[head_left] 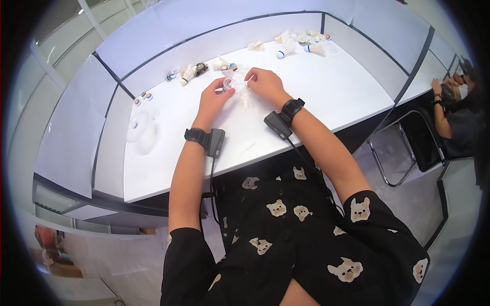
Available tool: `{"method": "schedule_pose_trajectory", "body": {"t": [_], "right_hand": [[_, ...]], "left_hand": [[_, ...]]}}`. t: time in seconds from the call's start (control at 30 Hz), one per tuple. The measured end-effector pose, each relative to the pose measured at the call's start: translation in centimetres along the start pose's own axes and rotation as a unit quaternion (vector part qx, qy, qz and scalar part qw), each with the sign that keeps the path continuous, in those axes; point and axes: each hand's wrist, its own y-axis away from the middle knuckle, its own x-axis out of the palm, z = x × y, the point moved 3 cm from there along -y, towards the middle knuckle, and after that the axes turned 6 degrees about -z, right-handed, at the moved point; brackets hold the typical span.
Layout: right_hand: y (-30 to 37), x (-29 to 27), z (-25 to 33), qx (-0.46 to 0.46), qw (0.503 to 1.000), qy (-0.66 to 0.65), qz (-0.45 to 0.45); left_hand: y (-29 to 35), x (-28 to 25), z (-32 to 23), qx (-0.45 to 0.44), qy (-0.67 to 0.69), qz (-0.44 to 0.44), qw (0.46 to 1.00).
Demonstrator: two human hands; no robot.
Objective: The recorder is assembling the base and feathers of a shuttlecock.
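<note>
The person's left hand (211, 101) is curling its thumb and fingers around a see-through piece (228, 83) just above the middle of the frame, over the white desk (337, 94). Beside it, to the right, the right hand (268, 85) is pinching a thin pale strand (248, 80) between its fingertips, though from here I cannot tell whether that strand is joining the see-through piece. Loose, whitish scraps are lying on the desk below the two hands, too faint to make out. Behind the left hand, toward the upper left, a white-feathered shuttlecock (188, 75) is lying next to a dark, ragged clump (201, 68). Farther off, at the upper right, a shuttlecock with a blue band (286, 49) is lying among other pale, feathery pieces. Small round corks (143, 98) are sitting near the left panel, and below them a blurred, clear shape (141, 131) is showing on the desk. Both wrists are carrying black straps with boxy devices. At the right edge of the frame, another person (453, 125) is sitting beyond a dark chair (422, 140).
</note>
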Motion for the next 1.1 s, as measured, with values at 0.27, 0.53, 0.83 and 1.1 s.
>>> {"method": "schedule_pose_trajectory", "body": {"t": [0.27, 0.53, 0.83, 1.1], "right_hand": [[0.0, -0.3, 0.1, -0.131, 0.986, 0.088, -0.048], [0.3, 1.6, -1.6, -0.147, 0.976, 0.159, -0.004], [0.0, 0.6, -0.9, -0.098, 0.98, 0.159, 0.071], [-0.1, 1.1, -0.5, -0.131, 0.983, 0.127, 0.005]], "left_hand": [[-0.3, -0.7, 0.3, 0.014, -0.032, -0.093, 0.995], [-0.4, -0.8, 0.5, 0.008, -0.029, -0.102, 0.994], [-0.1, -0.7, -0.1, 0.004, -0.05, -0.095, 0.994], [-0.2, -0.8, 0.7, 0.004, -0.049, -0.092, 0.995]]}}
